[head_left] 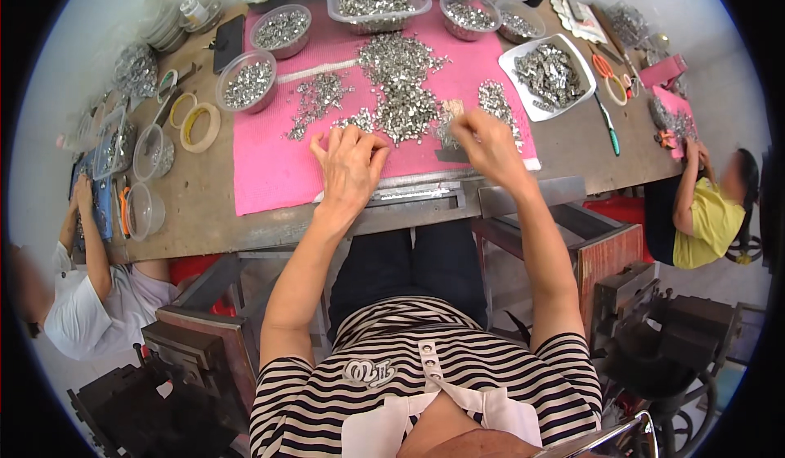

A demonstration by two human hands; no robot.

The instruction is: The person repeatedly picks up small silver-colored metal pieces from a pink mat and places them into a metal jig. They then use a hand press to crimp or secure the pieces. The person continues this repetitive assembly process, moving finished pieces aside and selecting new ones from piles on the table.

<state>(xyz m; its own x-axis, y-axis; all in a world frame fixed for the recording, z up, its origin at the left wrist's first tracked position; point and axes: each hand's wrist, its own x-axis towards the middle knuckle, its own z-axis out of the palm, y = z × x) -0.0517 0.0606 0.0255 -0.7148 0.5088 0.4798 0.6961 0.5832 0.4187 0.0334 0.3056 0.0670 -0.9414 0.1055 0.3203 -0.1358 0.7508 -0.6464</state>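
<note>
My left hand [350, 168] rests on the pink mat [274, 163], fingers bent and spread, at the near edge of a small heap of metal pieces [357, 120]. Nothing shows in its fingers. My right hand [493, 149] is closed, its fingers drawn together beside a patch of small metal pieces [449, 123]; whatever they hold is hidden. Ahead of both hands lies a large pile of small silvery metal parts [402, 82]. A looser scatter of metal parts [319, 102] is on the left, and another strip of metal parts [495, 102] on the right.
Clear tubs [247, 82] of metal parts ring the mat, with a white dish [530, 106] at right. Tape rolls [201, 127] lie left; orange scissors [607, 72] and a green-handled tool [612, 135] lie right. One person [98, 303] sits left, another [707, 221] right.
</note>
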